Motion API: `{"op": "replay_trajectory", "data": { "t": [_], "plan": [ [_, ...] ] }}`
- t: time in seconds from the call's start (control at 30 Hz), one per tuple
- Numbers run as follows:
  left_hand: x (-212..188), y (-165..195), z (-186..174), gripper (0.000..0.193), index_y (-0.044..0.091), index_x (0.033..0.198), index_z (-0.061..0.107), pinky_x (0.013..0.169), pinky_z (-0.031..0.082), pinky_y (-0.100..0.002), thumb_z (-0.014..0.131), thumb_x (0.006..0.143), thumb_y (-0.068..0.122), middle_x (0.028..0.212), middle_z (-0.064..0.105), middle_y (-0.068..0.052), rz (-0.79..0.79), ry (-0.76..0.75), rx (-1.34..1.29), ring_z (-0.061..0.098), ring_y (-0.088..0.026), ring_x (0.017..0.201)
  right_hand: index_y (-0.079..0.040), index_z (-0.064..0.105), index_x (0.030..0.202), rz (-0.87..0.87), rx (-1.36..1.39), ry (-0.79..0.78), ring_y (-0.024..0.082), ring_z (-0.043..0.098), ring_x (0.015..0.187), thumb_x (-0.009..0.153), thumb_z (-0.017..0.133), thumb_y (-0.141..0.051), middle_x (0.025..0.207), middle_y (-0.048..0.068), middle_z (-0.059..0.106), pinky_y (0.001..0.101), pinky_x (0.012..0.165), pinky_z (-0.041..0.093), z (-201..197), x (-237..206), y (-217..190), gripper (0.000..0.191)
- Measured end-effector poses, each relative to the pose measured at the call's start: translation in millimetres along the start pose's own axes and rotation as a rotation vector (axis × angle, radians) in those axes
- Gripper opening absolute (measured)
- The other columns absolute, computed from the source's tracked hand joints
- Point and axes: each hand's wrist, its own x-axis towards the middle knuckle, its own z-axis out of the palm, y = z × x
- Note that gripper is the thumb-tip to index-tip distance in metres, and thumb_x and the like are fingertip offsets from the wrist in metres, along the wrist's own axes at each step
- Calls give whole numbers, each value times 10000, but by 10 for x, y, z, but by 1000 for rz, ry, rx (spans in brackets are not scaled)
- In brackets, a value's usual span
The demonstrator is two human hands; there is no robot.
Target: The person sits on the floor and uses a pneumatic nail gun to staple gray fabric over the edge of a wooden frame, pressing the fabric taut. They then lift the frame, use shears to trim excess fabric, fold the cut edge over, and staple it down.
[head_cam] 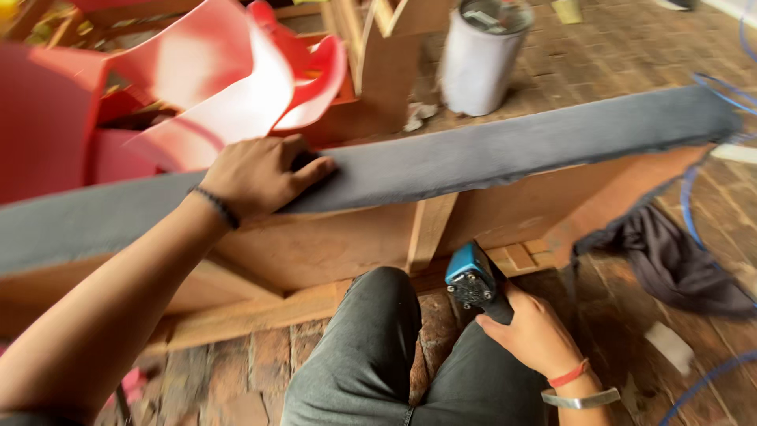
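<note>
Gripping stapler (471,278) (nose toward frame (331,244))

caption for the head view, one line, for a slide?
Left hand presses grey fabric flat on a wooden frame while the right hand grips a blue power tool.

Left hand (256,175) lies flat, palm down, on grey fabric (505,150) stretched over the top rail of a wooden frame (355,244). Right hand (536,335) grips a blue stapler tool (471,278) low by the knees. White bucket (481,55) and red plastic chairs (221,87) stand beyond the frame
</note>
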Motion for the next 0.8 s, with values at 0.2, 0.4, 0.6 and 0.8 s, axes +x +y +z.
{"op": "replay_trajectory", "data": {
  "t": [0.2, 0.4, 0.6, 0.8],
  "plan": [
    [104, -118, 25, 621, 106, 967, 759, 666, 515, -525, 508, 938, 674, 739, 698, -189, 35, 127, -89, 672, -398, 721, -39, 682, 1017, -259, -64, -314, 388, 712, 924, 740, 824, -282, 943, 186, 750, 440, 756, 571, 212, 565, -563, 394],
    [130, -250, 48, 655, 102, 869, 770, 649, 509, -495, 542, 898, 715, 656, 671, -155, -57, 155, -96, 663, -366, 666, -49, 671, 1078, -438, 99, -460, 362, 747, 858, 721, 837, -259, 882, 183, 763, 417, 718, 592, 488, 1026, -964, 447],
    [224, -366, 21, 625, 123, 884, 782, 634, 503, -496, 536, 900, 697, 654, 661, -143, -123, 157, -80, 655, -356, 646, -58, 698, 1015, -530, 130, -538, 361, 752, 848, 725, 827, -309, 856, 180, 761, 429, 694, 594, 609, 1269, -1122, 405],
    [231, -409, -7, 614, 160, 989, 820, 599, 502, -485, 568, 880, 709, 641, 666, -150, -48, 267, -100, 646, -359, 618, -70, 692, 997, -466, 169, -619, 321, 767, 715, 738, 795, -348, 754, 152, 750, 412, 650, 581, 651, 1441, -1185, 394]
  ]
}}
